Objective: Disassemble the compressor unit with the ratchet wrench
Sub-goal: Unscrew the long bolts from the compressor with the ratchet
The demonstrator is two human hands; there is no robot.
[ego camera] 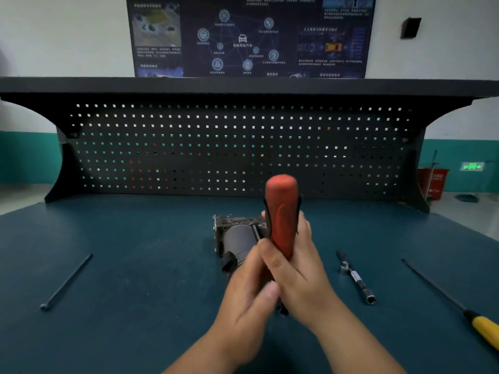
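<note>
Right hand (299, 271) is wrapped round the lower part of the wrench (282, 211), fingers curled tight on the red handle, which stands nearly upright with its rounded end up in front of the pegboard (216, 147). Left hand (245, 292) is pressed in against the same spot from the left, but it's blurry, so I honestly can't tell if it's gripping the handle or just laid against the other hand. The working end of the wrench is hidden behind both hands.

The compressor (237, 236) lies mid-bench, just behind and left of the hands. Its dark cylinder points toward the camera and the metal block end sits farther back, well short of the pegboard.

Room-wise, there's a wide bare stretch of blue bench (135, 238) on the left between the compressor and a long thin rod (66, 282) lying at a slant. On the right it's tighter: a socket bar (356, 278) lies near the right wrist, and a yellow-handled screwdriver (483, 330) lies farther out, its handle running off the frame's right edge. A shelf (243, 86) overhangs the pegboard at the back.
</note>
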